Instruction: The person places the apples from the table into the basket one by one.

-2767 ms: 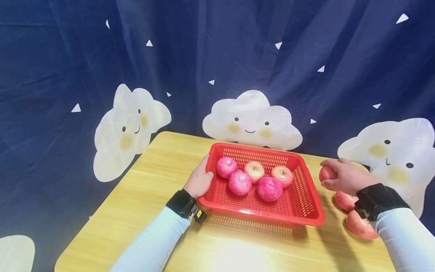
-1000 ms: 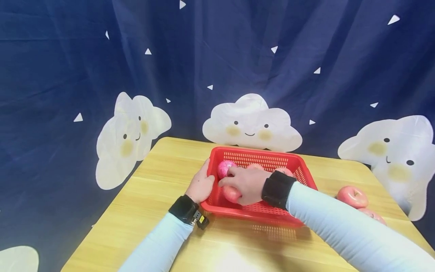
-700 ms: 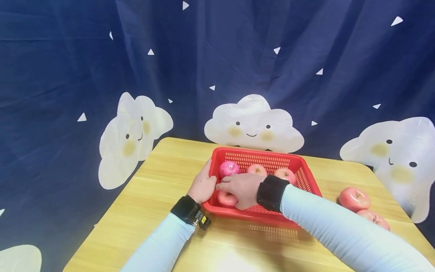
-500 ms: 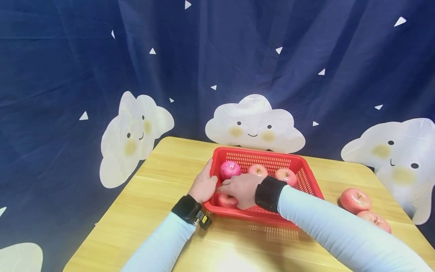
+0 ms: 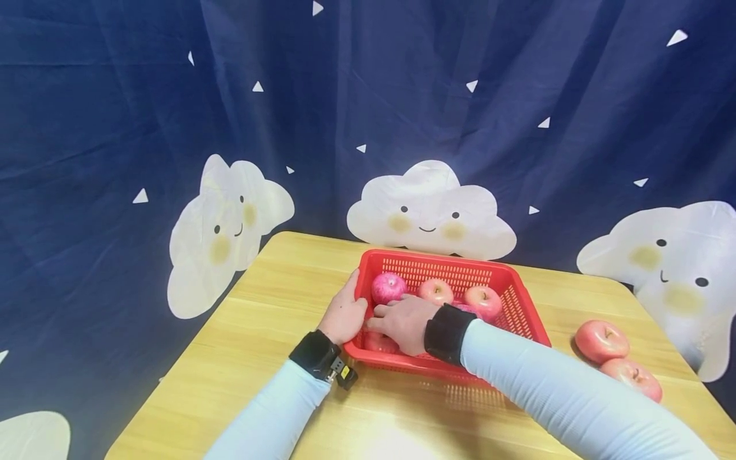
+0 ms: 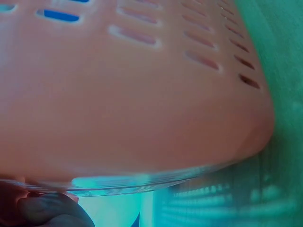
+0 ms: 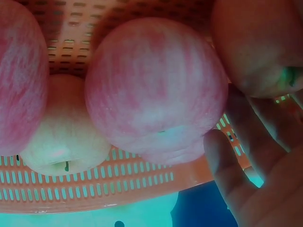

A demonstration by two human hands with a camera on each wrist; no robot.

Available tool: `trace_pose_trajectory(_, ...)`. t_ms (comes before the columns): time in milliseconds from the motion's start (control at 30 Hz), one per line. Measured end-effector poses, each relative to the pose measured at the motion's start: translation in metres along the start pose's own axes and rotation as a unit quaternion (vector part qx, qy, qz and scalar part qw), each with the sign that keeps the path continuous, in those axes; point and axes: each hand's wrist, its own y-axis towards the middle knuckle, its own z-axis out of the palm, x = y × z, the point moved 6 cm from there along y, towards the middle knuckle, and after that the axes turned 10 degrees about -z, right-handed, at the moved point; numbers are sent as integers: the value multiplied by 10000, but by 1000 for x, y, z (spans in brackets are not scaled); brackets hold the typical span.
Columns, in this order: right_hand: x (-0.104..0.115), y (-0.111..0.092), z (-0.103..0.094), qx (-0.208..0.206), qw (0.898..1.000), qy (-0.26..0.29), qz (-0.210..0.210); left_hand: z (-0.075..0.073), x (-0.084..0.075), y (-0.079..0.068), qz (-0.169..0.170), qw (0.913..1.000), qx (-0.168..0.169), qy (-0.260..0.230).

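A red perforated plastic basket (image 5: 437,365) stands on the table, its left rim gripped by my left hand (image 5: 345,311). The left wrist view shows the basket's outer wall (image 6: 132,113) close up. My right hand (image 5: 408,319) is inside, its fingers fairly straight over a red apple (image 5: 379,343) in the front left corner. In the right wrist view that red apple (image 7: 258,42) lies just beyond the fingers, and the thumb is right beside a striped pink apple (image 7: 156,85). Behind the hand are another pink apple (image 5: 388,288) and two paler apples (image 5: 436,291).
Two loose red apples, a farther one (image 5: 601,340) and a nearer one (image 5: 631,378), lie on the table to the right of the basket. The wooden table (image 5: 253,345) ends at a dark blue curtain (image 5: 310,96) with cloud prints.
My right hand has carried a red apple from the right side into the basket's front left corner. Its fingers have since loosened, drawing slightly off the apple. My left hand stays on the rim.
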Motion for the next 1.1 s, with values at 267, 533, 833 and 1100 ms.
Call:
trace_pose_trajectory(267, -5, -7, -1, -201, 9998, 26, 54, 1, 3, 1, 70, 10000, 40, 21)
trace_pose_trajectory(533, -16, -28, -10, -583, 9979, -110, 255, 0, 0, 3, 215, 9998, -32, 31)
trace_pose_trajectory(833, -36, -68, -13, -962, 9938, 118, 551, -1, 0, 3, 294, 9995, -142, 32)
trace_pose_trajectory(1100, -55, -108, -10, -979, 9854, 546, 1284, 2, 2, 4, 264, 9996, -116, -24)
